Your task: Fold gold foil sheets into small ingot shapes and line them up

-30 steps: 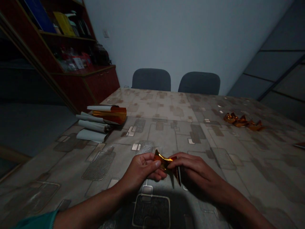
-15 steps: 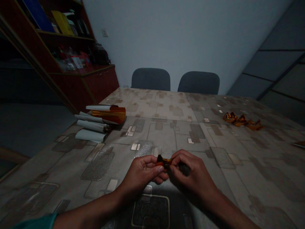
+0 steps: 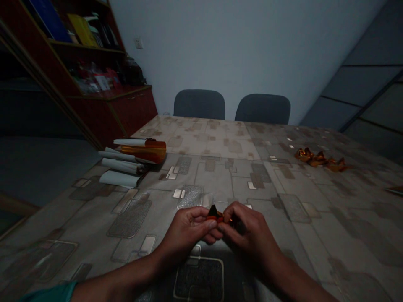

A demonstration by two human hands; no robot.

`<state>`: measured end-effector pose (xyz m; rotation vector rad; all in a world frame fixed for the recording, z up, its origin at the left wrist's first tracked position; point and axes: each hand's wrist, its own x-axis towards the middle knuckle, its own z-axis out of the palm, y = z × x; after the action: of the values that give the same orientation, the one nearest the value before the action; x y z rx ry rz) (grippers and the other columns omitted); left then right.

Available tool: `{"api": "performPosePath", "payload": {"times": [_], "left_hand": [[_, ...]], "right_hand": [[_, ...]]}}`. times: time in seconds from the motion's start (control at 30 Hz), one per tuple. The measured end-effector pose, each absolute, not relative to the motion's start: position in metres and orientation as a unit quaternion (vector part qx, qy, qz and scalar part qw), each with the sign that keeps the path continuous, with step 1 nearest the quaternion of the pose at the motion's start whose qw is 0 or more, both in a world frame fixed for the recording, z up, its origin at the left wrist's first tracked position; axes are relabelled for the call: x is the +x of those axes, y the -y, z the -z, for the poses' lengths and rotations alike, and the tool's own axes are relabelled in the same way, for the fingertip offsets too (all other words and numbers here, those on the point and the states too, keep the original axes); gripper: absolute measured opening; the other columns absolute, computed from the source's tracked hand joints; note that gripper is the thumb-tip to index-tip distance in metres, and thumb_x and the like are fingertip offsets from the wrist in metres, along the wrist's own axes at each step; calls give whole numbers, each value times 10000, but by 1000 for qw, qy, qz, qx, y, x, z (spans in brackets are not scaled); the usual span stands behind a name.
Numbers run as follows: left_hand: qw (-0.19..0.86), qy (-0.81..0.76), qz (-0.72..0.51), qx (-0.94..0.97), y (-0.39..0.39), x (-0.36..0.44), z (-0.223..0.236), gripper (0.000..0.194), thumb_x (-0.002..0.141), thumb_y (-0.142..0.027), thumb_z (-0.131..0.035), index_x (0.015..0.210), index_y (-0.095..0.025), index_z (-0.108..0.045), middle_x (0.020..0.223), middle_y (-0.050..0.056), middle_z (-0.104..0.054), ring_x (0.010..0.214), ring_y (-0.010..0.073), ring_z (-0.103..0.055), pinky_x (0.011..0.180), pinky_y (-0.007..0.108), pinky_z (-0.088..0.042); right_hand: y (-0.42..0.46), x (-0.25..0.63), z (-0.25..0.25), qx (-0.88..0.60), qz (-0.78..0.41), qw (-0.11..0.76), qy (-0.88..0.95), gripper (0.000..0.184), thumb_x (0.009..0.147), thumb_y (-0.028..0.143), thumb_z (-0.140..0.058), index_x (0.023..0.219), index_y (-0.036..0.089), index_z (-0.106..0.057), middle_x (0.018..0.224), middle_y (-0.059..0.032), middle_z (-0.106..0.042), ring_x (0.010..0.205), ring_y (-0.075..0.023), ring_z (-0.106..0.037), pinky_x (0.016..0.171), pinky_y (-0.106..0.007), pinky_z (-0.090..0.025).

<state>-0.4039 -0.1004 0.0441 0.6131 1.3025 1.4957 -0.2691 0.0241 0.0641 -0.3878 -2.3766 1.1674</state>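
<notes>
Low over the near part of the table, both hands hold a small folded piece of shiny gold paper (image 3: 214, 213) between them. My left hand (image 3: 192, 226) pinches its left end, thumb on the near side and fingers behind. At the right end, the thumb and index finger of my right hand (image 3: 248, 230) close on the paper and cover part of it. A dark pointed corner stands up from the fold. Several folded gold paper shapes (image 3: 319, 159) sit in a row at the far right of the table.
Folded gold and whitish paper sheets (image 3: 143, 152) lie stacked at the table's left. A patterned cloth covers the table (image 3: 220, 176). Two dark chairs (image 3: 199, 104) stand behind it, against the wall. A red-brown cabinet (image 3: 126, 111) is at the back left. Another flat item (image 3: 395, 190) lies at the right edge.
My right hand has shifted its hold on the gold paper, with thumb and index finger now further forward. The left hand stays nearly still. The other things have not moved.
</notes>
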Motion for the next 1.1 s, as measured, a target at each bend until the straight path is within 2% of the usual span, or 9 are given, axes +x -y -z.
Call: {"api": "performPosePath", "payload": {"times": [0.1, 0.17, 0.23, 0.3, 0.4, 0.57, 0.77, 0.87, 1.1], "left_hand": [[504, -549, -622, 240, 100, -405, -47, 291, 732, -374, -807, 819, -114, -712, 663, 68, -746, 580, 140, -675, 562, 223, -520], [502, -558, -619, 232, 99, -405, -49, 297, 731, -381, -802, 806, -111, -704, 667, 79, -753, 562, 134, -666, 562, 223, -515], [498, -565, -615, 233, 99, -406, -49, 291, 740, -379, -793, 803, -110, -701, 683, 87, -759, 570, 135, -668, 572, 224, -513], [494, -566, -614, 243, 100, -406, -47, 280, 749, -376, -787, 792, -112, -701, 680, 84, -756, 576, 136, -666, 578, 226, -512], [495, -558, -613, 260, 100, -406, -46, 281, 763, -384, -776, 780, -112, -708, 689, 85, -752, 601, 144, -671, 586, 231, -515], [502, -555, -615, 248, 99, -407, -49, 303, 737, -387, -801, 806, -109, -701, 698, 87, -755, 600, 142, -673, 585, 229, -515], [508, -544, -614, 262, 98, -407, -46, 346, 758, -404, -791, 872, -92, -693, 709, 77, -755, 620, 128, -690, 592, 201, -530], [504, -525, -639, 250, 97, -407, -46, 372, 752, -384, -808, 942, -126, -618, 713, 50, -755, 610, 129, -702, 565, 193, -537], [503, -502, -665, 229, 97, -407, -44, 427, 744, -363, -830, 880, -186, -466, 681, 27, -745, 581, 138, -715, 539, 188, -540]], "right_hand": [[-27, -266, -70, -155, -505, 200, 825, 132, 807, 251, -683, 808, 231, -552, 728, 3, -619, 638, -159, -552, 579, -279, -402], [-30, -263, -73, -192, -571, 183, 777, 215, 787, 279, -696, 936, 225, -550, 798, -9, -630, 653, -158, -549, 574, -277, -411], [-32, -262, -73, -213, -602, 161, 753, 203, 789, 299, -689, 925, 211, -566, 753, -1, -601, 625, -150, -520, 548, -270, -391], [-32, -263, -71, -218, -590, 149, 763, 134, 799, 301, -668, 798, 205, -575, 673, 11, -559, 603, -147, -495, 541, -272, -366], [-30, -264, -70, -216, -553, 157, 789, 154, 793, 283, -647, 700, 206, -552, 641, 3, -561, 603, -153, -501, 558, -286, -364], [-29, -265, -72, -215, -576, 166, 771, 118, 781, 272, -659, 827, 203, -574, 695, 3, -586, 622, -153, -515, 560, -276, -384], [-24, -269, -67, -220, -540, 177, 793, 73, 804, 258, -599, 779, 202, -559, 659, 4, -591, 601, -154, -535, 557, -275, -399], [-21, -271, -65, -212, -526, 203, 798, 56, 791, 234, -594, 778, 209, -545, 648, 18, -574, 585, -146, -532, 545, -263, -397], [-16, -271, -63, -200, -515, 247, 796, 125, 794, 229, -613, 898, 208, -547, 704, -8, -659, 614, -171, -634, 554, -271, -461]]}}
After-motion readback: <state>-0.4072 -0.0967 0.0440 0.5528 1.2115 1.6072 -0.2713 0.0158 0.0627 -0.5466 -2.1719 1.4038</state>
